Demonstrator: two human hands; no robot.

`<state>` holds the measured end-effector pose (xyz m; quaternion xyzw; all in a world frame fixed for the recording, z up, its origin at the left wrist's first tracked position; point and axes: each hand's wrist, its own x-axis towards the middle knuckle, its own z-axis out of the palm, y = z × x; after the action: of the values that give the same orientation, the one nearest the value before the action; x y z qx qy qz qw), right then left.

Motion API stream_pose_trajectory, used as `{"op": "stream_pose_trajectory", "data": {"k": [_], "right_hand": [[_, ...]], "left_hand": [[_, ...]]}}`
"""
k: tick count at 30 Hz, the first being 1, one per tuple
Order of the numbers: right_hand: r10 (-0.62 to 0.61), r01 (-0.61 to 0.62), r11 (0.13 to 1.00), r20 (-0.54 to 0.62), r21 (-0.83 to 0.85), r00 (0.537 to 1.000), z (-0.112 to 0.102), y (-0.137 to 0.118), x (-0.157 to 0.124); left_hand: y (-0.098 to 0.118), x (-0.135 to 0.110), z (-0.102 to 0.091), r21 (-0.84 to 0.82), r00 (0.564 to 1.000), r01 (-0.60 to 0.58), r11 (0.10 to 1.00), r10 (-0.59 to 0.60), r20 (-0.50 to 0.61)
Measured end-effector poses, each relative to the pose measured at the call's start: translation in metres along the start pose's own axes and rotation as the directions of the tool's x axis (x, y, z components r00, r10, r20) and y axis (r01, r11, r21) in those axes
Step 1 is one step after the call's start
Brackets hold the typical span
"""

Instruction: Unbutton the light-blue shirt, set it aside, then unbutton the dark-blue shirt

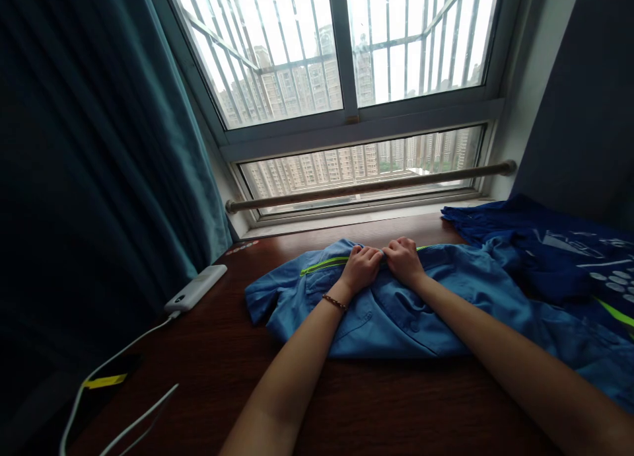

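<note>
Blue shirt (391,324) lies on desk (222,363); I note left grip (361,267) and right grip (403,261) both curled, pinching its far edge; I advise even tension.

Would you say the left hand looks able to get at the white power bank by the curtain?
Probably yes. The left hand is closed on the blue shirt, and the power bank lies to its left on the wooden table, with nothing standing between them.

no text can be read; the white lettering on the dark blue garment (532,244) is too blurred.
</note>
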<state>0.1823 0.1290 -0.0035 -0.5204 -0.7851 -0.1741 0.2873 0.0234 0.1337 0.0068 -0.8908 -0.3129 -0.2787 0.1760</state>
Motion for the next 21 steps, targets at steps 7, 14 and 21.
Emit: {"op": "stream_pose_trajectory", "data": {"k": [7, 14, 21], "right_hand": [[-0.199, 0.223, 0.969, -0.198, 0.103, 0.96, -0.011, -0.009, 0.003], [-0.319, 0.308, 0.931, 0.027, 0.196, 0.947, -0.009, -0.018, -0.002], [-0.23, 0.233, 0.972, 0.055, -0.041, 0.972, -0.022, -0.022, -0.003]], "left_hand": [[0.004, -0.002, -0.009, 0.072, 0.964, 0.254, 0.965, -0.246, -0.095], [-0.012, -0.006, -0.009, 0.132, 0.923, 0.383, 0.914, -0.371, -0.104], [-0.011, -0.01, -0.015, 0.203, 0.958, 0.285, 0.937, -0.27, -0.098]]}}
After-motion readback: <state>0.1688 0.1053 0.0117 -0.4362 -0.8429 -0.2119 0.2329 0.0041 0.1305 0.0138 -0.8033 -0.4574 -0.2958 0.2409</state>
